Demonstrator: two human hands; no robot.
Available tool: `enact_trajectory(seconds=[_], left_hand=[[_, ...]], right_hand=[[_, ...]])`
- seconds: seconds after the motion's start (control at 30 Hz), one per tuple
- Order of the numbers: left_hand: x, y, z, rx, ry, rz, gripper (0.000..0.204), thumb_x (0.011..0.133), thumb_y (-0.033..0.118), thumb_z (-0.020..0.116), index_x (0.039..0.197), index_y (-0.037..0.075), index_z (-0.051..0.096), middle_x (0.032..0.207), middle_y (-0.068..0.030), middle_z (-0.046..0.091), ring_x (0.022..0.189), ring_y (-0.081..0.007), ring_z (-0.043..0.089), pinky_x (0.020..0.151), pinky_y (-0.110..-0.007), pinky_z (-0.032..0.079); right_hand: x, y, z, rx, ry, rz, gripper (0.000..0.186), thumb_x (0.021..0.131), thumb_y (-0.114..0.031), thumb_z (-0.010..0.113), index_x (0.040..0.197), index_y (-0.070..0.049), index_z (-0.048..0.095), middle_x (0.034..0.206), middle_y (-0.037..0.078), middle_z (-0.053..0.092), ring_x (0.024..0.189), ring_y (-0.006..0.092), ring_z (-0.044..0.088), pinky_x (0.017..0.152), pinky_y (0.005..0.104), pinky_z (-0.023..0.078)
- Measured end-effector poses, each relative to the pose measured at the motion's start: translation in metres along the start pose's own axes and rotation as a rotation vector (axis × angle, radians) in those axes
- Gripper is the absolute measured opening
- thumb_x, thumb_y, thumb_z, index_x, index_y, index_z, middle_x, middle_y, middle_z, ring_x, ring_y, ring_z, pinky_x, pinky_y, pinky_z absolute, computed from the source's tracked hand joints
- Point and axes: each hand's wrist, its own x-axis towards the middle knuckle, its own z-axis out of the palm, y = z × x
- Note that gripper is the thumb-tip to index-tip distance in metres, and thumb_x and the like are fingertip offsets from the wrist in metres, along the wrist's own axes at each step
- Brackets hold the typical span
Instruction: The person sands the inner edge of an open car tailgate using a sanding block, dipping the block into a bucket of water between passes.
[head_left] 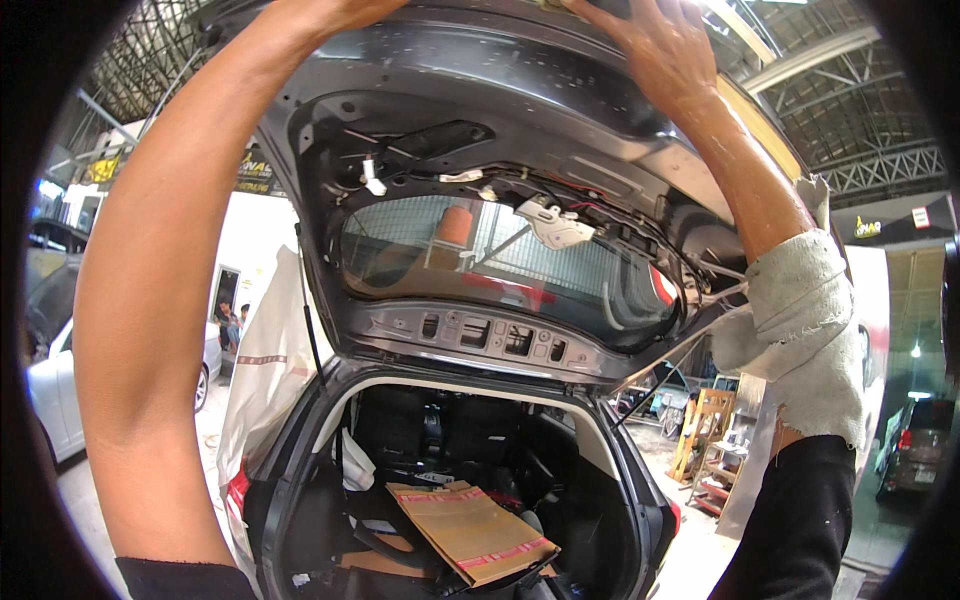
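Both arms reach up high to the raised back door of the car (480, 90), which hangs open over the trunk. The right hand (660, 45) lies open and flat on the dark top part of the door, fingers spread, pressing on it and not gripping anything. The left hand (345, 8) is up at the top edge of the picture, so I cannot tell if it is open or closed; it seems to touch the door too. A grey rag (805, 320) is draped over the right forearm. The inside cover of the door is off, so white plugs (555, 225), wires and bare metal show above the back window (500, 260). To do this well, I think the hands should stay on the smooth strong metal, well away from the loose wires and plugs, and push evenly on both sides so the door does not twist. The rag should not slip into the gaps. Below, a flat cardboard sheet (470, 530) with red tape lies in the trunk (560, 470).
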Motion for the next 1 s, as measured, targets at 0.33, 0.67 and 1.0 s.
enact_trajectory(seconds=[0.33,0.67,1.0], left_hand=[[0.009,0.001,-0.006,0.014,-0.022,0.042,0.039,0.078,0.008,0.051,0.115,-0.002,0.059,0.109,-0.0237,0.065,0.105,-0.04,0.061,0.092,-0.046,0.05],[-0.046,0.012,-0.036,0.181,0.03,0.198,0.044,0.091,0.014,0.051,0.134,0.003,0.052,0.132,-0.0207,0.058,0.125,-0.0367,0.054,0.106,-0.043,0.041],[-0.563,0.263,-0.2,-0.722,-1.405,-0.36,0.018,0.092,0.016,0.057,0.087,0.003,0.069,0.094,-0.0121,0.07,0.092,-0.0307,0.067,0.086,-0.041,0.053]], right_hand=[[-0.186,0.104,-0.037,-0.308,-0.211,0.123,0.06,0.087,-0.018,0.065,0.141,-0.038,0.051,0.134,0.012,0.049,0.107,0.0276,0.055,0.092,0.0403,0.046],[-0.325,0.006,-0.186,0.201,-0.351,0.627,0.069,0.078,0.002,0.069,0.142,-0.015,0.051,0.138,0.024,0.048,0.123,0.0429,0.05,0.102,0.0477,0.043],[-0.535,-0.417,-0.625,1.158,-1.215,2.416,0.059,0.088,-0.009,0.052,0.145,0.003,0.04,0.133,0.019,0.056,0.117,0.0257,0.058,0.103,0.0363,0.044]])
